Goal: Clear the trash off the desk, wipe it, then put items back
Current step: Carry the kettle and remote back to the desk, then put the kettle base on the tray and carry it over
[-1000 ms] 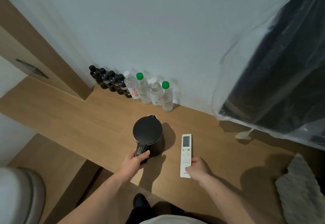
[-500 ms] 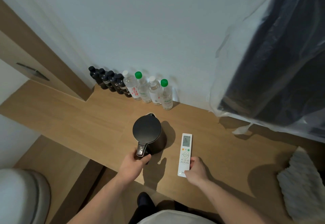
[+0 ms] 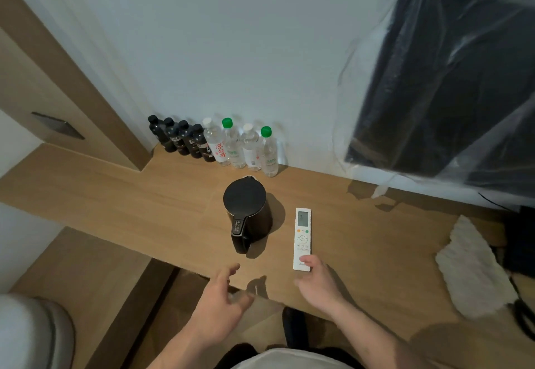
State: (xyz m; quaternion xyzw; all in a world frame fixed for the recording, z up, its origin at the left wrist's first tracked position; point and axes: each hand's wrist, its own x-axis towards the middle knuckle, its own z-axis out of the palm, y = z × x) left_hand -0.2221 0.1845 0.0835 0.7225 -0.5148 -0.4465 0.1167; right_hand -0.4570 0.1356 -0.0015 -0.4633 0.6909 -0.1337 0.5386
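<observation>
Far left, a pale rounded seat point(image 3: 31, 331) sits low beside the wooden desk point(image 3: 115, 195). Against the wall stand four black bottles point(image 3: 181, 140), then four clear water bottles point(image 3: 243, 148), two with green caps. In front of them the black electric kettle point(image 3: 246, 209) stands upright on the desk, its handle pointing toward the person. The left hand point(image 3: 221, 305) hovers near the desk's front edge, just short of the kettle handle and not touching it, fingers spread loosely and holding nothing. Just right of the kettle lies the white remote control point(image 3: 302, 238), screen end toward the wall. The right hand point(image 3: 317, 282) has its thumb on the remote's near end, the other fingers curled beneath. Further right, a fluffy white cloth point(image 3: 472, 270) lies on the desk, and a dark screen wrapped in clear plastic point(image 3: 448, 73) hangs above.
</observation>
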